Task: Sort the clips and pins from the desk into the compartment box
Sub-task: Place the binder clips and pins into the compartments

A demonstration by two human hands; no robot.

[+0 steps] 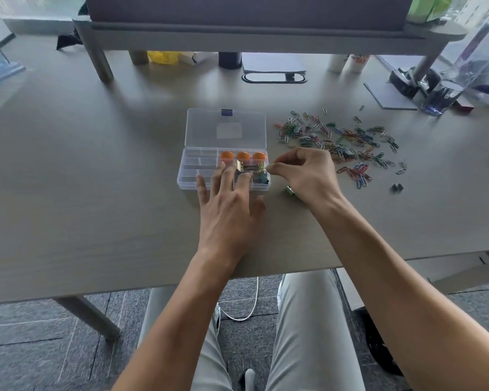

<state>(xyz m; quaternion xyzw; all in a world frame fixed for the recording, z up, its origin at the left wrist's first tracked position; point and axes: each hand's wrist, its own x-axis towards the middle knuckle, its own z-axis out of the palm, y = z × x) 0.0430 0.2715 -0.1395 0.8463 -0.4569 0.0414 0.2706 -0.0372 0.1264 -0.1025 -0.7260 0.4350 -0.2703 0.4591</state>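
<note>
While your left hand (228, 204) lies flat with fingers spread on the open compartment box (198, 176), your right hand (305, 176) pinches a small clip at the box's right edge. Farther right, loose paper clips (342, 142) litter the desk (96, 165).

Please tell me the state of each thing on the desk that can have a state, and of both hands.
compartment box: lid open, lying flat behind it.
orange pins: in the far right compartments.
gold binder clips: in the box's right part.
paper clips: scattered loose on the desk, unsorted.
black binder clips: loose on the desk.
left hand: fingers straight, resting on the box.
right hand: pinches a small clip at the box's right edge.
</note>
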